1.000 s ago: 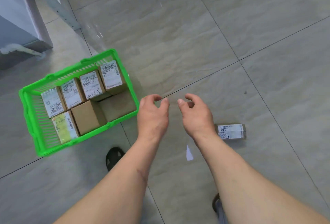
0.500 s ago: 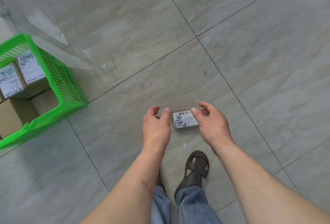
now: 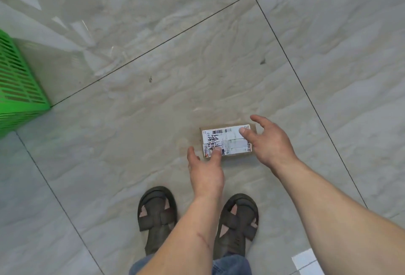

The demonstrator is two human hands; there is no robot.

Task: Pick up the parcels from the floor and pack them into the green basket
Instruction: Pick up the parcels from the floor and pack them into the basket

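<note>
A small cardboard parcel (image 3: 226,141) with a white shipping label lies flat on the tiled floor, in front of my feet. My left hand (image 3: 206,169) hovers over its near left corner, fingers spread, one fingertip over the label. My right hand (image 3: 268,141) reaches over its right end with fingers spread and relaxed. Neither hand grips the parcel. Only a corner of the green basket (image 3: 19,86) shows at the left edge; its inside is out of view.
My two feet in dark sandals (image 3: 156,215) stand just behind the parcel. Glossy grey floor tiles with dark grout lines (image 3: 285,55) stretch all around. A white patch (image 3: 305,261) lies on the floor at the lower right.
The view has swung right, so the basket slid almost out at the left. Both hands have come down closer over the parcel, which now looks larger.
</note>
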